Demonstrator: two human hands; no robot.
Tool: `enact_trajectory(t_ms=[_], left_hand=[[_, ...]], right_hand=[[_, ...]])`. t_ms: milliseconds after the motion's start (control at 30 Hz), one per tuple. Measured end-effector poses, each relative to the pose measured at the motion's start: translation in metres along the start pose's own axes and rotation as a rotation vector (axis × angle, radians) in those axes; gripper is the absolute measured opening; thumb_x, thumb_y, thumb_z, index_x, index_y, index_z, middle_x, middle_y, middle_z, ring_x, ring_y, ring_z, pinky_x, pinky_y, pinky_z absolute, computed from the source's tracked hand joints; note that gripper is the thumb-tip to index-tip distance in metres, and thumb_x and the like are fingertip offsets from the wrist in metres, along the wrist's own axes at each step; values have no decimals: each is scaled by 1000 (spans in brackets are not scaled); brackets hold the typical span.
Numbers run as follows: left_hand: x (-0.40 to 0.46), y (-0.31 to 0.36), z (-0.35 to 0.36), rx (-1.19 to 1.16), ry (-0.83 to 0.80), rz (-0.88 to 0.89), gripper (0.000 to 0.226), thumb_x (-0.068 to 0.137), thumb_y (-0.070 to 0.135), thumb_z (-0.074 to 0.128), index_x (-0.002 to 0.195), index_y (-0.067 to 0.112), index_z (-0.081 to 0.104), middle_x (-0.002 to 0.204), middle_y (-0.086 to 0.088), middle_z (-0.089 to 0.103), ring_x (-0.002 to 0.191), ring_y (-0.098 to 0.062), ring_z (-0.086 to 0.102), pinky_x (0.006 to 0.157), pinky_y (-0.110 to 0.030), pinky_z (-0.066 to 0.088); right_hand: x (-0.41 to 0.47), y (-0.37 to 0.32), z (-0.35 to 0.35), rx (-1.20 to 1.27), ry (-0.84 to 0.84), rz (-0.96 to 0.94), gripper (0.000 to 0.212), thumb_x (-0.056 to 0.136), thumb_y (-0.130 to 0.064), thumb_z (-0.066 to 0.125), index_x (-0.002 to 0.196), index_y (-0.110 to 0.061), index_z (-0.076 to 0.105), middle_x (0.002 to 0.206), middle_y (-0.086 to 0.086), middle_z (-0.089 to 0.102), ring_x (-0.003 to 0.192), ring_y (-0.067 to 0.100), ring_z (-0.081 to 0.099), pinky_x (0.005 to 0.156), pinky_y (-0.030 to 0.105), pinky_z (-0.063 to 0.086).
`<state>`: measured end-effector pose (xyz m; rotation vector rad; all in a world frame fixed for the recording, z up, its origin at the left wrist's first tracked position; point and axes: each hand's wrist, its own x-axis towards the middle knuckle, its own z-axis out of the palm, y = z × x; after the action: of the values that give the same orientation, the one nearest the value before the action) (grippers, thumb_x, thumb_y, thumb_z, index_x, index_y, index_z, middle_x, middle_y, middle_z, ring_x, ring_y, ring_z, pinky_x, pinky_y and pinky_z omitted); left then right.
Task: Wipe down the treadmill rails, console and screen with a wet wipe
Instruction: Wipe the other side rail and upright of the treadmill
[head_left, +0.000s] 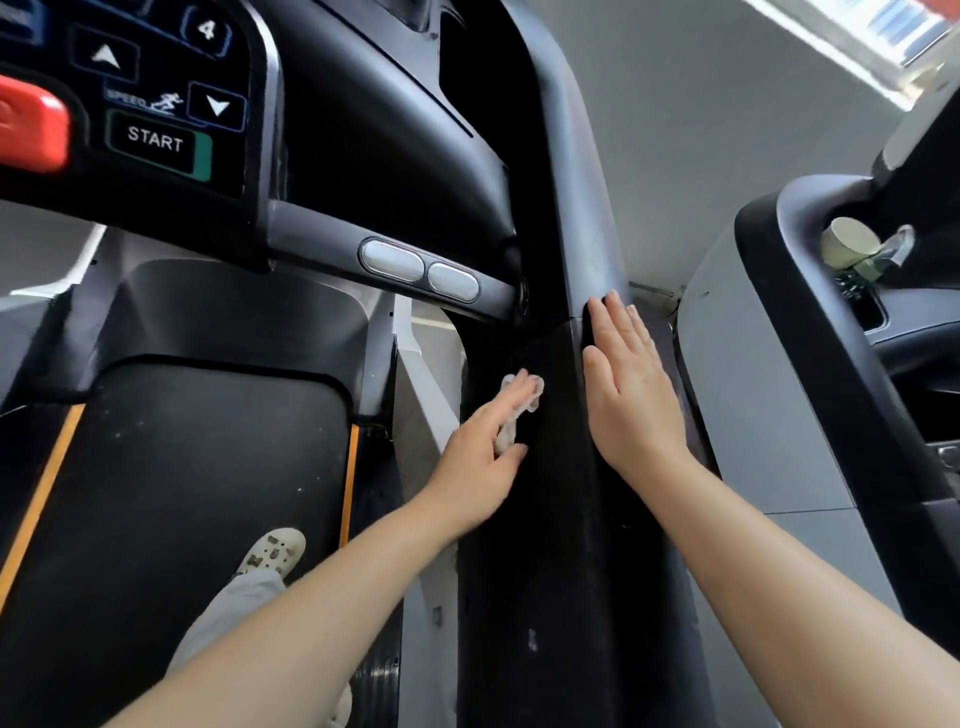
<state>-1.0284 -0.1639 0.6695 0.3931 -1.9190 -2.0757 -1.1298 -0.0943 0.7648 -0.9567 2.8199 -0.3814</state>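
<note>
Mid-task, judged: left hand (485, 441) presses the wet wipe (514, 410) with near-straight fingers against the inner side of the right rail (550, 519), right hand (631, 384) lies flat and empty along its top edge; console (171, 104) apparently still to do, screen unseen.

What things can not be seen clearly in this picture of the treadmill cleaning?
- Head view: most of the wet wipe lies hidden under the left hand.
- The rail surface under the flat right hand is covered.
- The console is cut off by the top and left edges; no screen shows.
- The red button is blurred and cut by the left edge.
</note>
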Motion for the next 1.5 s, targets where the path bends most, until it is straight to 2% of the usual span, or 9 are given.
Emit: enact_trajectory(t_ms=[133, 333, 600, 700, 900, 1100, 1233, 1367, 1500], left_hand=[[5, 7, -17, -3, 150, -79, 41, 89, -2, 55, 111, 33, 56, 134, 13, 46, 123, -2, 43, 97, -5, 34], [11, 29, -12, -604, 281, -241, 17, 93, 3, 52, 106, 12, 59, 98, -4, 67, 85, -9, 66, 73, -21, 55], [26, 24, 15, 37, 586, -37, 26, 85, -4, 57, 86, 21, 65, 96, 15, 56, 88, 13, 52, 77, -3, 38], [17, 19, 26, 163, 503, 131, 36, 87, -9, 50, 116, 6, 65, 124, 7, 55, 115, 1, 51, 97, -2, 32], [-27, 17, 45, 151, 141, 112, 62, 93, 46, 26, 146, 20, 6, 150, 21, -1, 140, 8, -5, 111, -7, 0], [55, 36, 19, 137, 140, -26, 49, 103, 18, 31, 148, 9, 14, 157, 0, 7, 143, -6, 2, 109, -8, -1], [3, 23, 28, 160, 84, 126, 54, 97, 14, 35, 146, 12, 12, 155, 3, 9, 142, -1, 4, 110, -7, 2], [-53, 13, 41, 125, 23, 153, 57, 92, 16, 33, 142, 21, 6, 152, 13, 4, 139, 9, -1, 111, -7, 2], [-3, 19, 25, 216, 91, 176, 53, 91, -3, 32, 143, 4, 27, 145, 7, 20, 138, -2, 15, 109, -5, 9]], right_hand=[[-3, -1, -1, 23, 2, 9, 49, 102, -15, 24, 151, -20, 20, 159, -6, 11, 146, 9, 2, 118, 28, 6], [-3, -2, -1, 50, 6, 14, 50, 102, -16, 25, 151, -21, 20, 159, -7, 11, 146, 8, 2, 119, 31, 8], [-2, 0, -1, 52, 19, 0, 49, 102, -15, 26, 150, -21, 22, 159, -6, 13, 146, 10, 3, 119, 31, 8], [-1, 1, 0, 37, 27, -15, 49, 102, -14, 27, 150, -19, 22, 159, -4, 14, 147, 12, 4, 118, 28, 5], [-1, 3, 2, 11, 3, -16, 49, 102, -18, 24, 151, -20, 18, 159, -5, 8, 146, 9, 0, 115, 22, -3], [2, 5, 3, 49, 31, -20, 50, 100, -24, 22, 150, -19, 23, 159, -4, 13, 146, 10, 3, 116, 24, 0], [1, 8, 4, 128, 67, -21, 54, 95, -26, 20, 148, -19, 29, 157, -5, 19, 146, 8, 8, 111, 15, -1], [-4, 5, 4, 316, 222, 8, 56, 85, -22, 27, 134, -13, 54, 145, 0, 44, 137, 10, 33, 109, 13, 19], [-13, 5, -1, 299, 338, 17, 37, 84, 0, 43, 112, -5, 68, 121, 4, 60, 118, 21, 53, 96, 11, 31]])
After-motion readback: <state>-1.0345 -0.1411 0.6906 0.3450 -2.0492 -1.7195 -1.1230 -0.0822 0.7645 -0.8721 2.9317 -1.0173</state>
